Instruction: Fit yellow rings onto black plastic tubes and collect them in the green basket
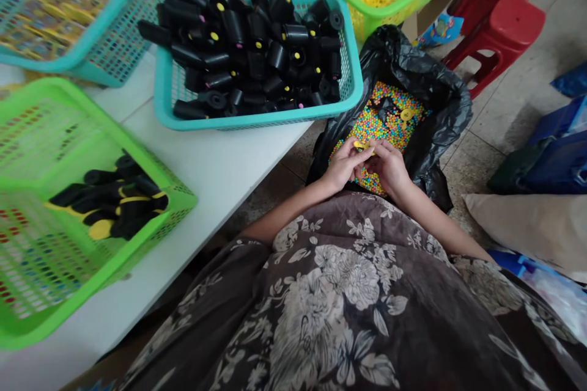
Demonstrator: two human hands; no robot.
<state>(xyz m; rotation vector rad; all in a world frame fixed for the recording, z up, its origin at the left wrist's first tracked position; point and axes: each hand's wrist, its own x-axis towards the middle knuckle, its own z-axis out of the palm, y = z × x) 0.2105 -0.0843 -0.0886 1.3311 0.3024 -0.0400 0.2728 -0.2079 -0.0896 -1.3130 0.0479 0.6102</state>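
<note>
My left hand (pixel 342 165) and my right hand (pixel 387 165) meet over a black plastic bag (pixel 440 98) of small multicoloured beads (pixel 376 116). Between the fingertips of both hands is a small yellow piece (pixel 362 145), partly covered by the fingers. A round yellow piece (pixel 406 115) lies on the beads, just beyond my right hand. Up and to the left, a teal basket (pixel 257 121) holds many black cylindrical parts (pixel 257 30), some showing yellow or pink dots.
The white table (pixel 215 165) also bears a green basket (pixel 114 263) with black and yellow parts and another teal basket (pixel 105 67). Beyond the bag stands a green basket (pixel 385 11) of yellow rings. A red stool (pixel 518 21) and blue containers (pixel 559 159) are at the right.
</note>
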